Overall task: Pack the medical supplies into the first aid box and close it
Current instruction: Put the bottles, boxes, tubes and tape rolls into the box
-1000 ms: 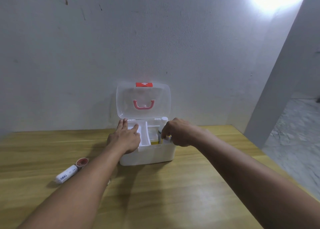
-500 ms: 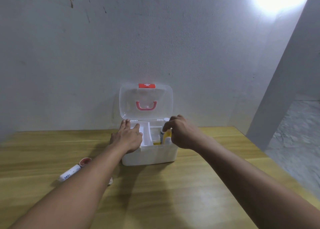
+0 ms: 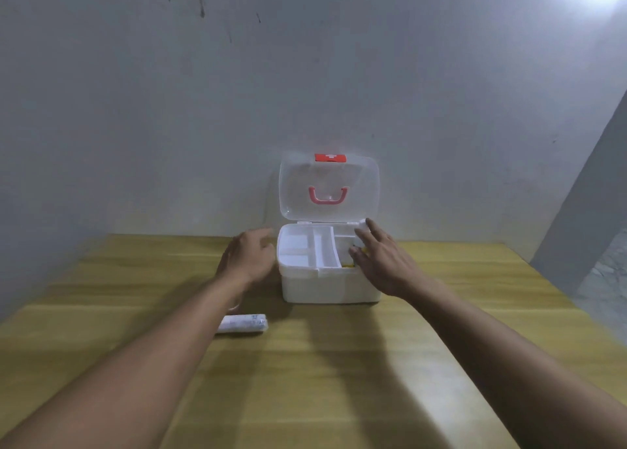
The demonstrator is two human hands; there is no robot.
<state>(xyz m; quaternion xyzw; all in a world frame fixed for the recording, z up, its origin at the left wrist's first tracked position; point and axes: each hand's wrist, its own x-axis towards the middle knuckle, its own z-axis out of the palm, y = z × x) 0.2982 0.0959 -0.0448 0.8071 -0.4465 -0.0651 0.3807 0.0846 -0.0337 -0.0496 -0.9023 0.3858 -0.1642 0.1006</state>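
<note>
A white first aid box [image 3: 330,287] stands on the wooden table against the wall, its clear lid [image 3: 328,185] upright with a pink handle and a red latch. A white divided tray [image 3: 308,250] fills its left part; something yellow shows in the right part. My right hand [image 3: 381,262] hovers over the box's right side, fingers spread, holding nothing. My left hand [image 3: 247,260] is just left of the box, fingers loosely curled and empty. A white roll with print [image 3: 242,323] lies on the table under my left forearm.
The wooden table [image 3: 322,380] reaches to a grey wall behind the box. The table's right edge drops to a stone floor [image 3: 604,279], with a grey wall corner beside it. A small object beside my left wrist is mostly hidden.
My right hand has let go of the bottle in the box and opened above it. My left hand has come off the tray and moved left of the box. The view shifted left.
</note>
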